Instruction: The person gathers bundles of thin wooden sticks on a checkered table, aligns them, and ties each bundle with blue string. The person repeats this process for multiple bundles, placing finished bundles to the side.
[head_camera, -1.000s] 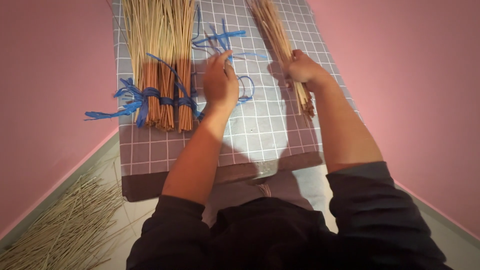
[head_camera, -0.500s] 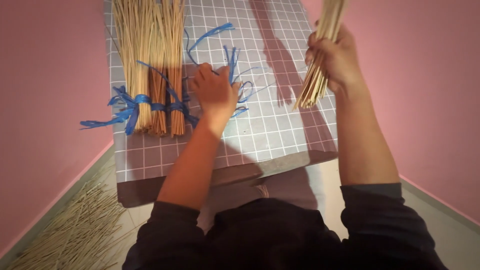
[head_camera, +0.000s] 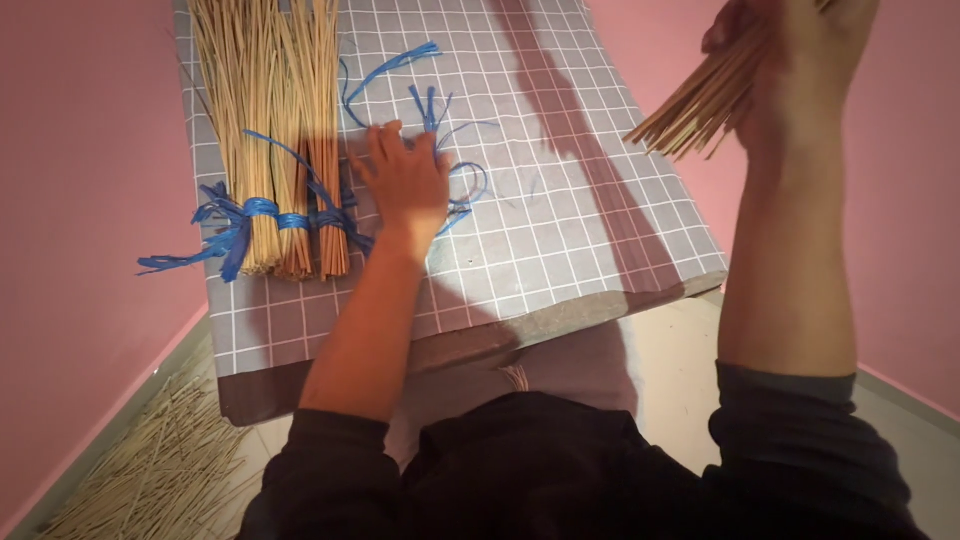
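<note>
left hand (head_camera: 405, 185) lies flat, fingers (head_camera: 385, 140) spread; right hand (head_camera: 800, 60) raised, fingers clenched.

No packages, labels, signs or screens here as far as I can tell, though the top right corner is a bit blurry. Nothing boxed, wrapped or printed shows up anywhere in the view.
</note>
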